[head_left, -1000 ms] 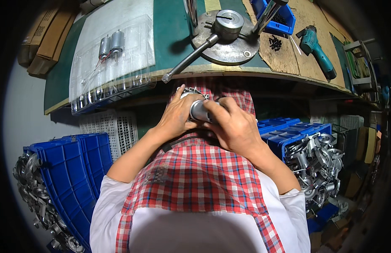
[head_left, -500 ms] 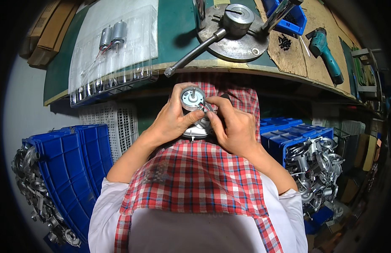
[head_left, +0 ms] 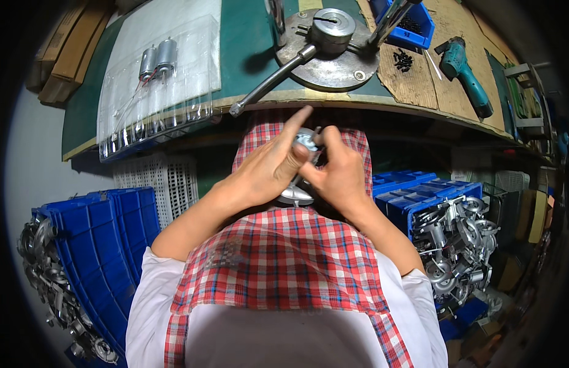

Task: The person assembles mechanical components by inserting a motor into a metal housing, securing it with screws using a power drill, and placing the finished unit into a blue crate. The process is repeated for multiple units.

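Observation:
Over my lap is a silvery metal housing (head_left: pixel 295 195) with a round motor end (head_left: pixel 306 140) at its top, both partly covered by my hands. My left hand (head_left: pixel 263 168) lies along the left side of the motor, index finger stretched out past it and thumb over its face; some blur is on these fingers. On the other side my right hand (head_left: pixel 341 167) has its fingers curled around the motor's edge and the housing. The motor's wires, and the exact finger contact, are hidden.
Two motors (head_left: pixel 157 59) lie on a clear plastic tray (head_left: pixel 119 119) on the bench. A round metal fixture with a lever (head_left: pixel 275 80), black screws (head_left: pixel 403 60), a blue bin (head_left: pixel 413 38) and a teal power driver (head_left: pixel 465 76) are there too. Blue crates (head_left: pixel 97 245) with metal castings (head_left: pixel 459 239) flank me.
My left hand has shifted right and its index finger has straightened away from the motor. The right fingers have moved up around the motor's edge, and the motor end has shifted right.

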Tool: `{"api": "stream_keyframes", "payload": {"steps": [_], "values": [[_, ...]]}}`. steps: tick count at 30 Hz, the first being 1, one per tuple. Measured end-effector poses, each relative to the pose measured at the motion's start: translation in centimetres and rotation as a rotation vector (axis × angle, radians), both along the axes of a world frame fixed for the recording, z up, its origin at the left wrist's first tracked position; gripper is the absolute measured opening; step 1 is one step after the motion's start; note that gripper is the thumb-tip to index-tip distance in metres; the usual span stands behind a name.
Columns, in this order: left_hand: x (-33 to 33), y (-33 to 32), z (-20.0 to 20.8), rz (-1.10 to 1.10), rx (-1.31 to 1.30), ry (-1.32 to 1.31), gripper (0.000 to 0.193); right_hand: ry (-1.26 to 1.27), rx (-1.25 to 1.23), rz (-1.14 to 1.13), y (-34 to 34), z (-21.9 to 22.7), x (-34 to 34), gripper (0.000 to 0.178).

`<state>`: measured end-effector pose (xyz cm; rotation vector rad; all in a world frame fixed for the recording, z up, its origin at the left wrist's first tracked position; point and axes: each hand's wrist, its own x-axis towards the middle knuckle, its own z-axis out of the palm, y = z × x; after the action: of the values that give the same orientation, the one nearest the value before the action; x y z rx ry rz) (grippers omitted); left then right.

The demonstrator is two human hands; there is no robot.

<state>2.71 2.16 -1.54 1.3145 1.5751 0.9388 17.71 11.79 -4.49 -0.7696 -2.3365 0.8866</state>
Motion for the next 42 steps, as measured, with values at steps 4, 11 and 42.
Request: {"api": "stream_keyframes", "payload": {"steps": [4,11,42], "values": [[-1.5,1.1,1.7,0.174,0.426,0.271,0.065,0.345,-0.822,-0.232,2.7,-1.4,2.1,0.035],[1.7,1.8,-4.0,0.086,0.410,0.004,0.051,0.898,-1.744,-0.204,2.1,-1.9,3.7,0.027],[-1.8,-0.8,-10.3,0.344,0.291,-0.358,0.035,0.113,-0.588,0.092,0.5,-3.6,-1.2,0.019]]}}
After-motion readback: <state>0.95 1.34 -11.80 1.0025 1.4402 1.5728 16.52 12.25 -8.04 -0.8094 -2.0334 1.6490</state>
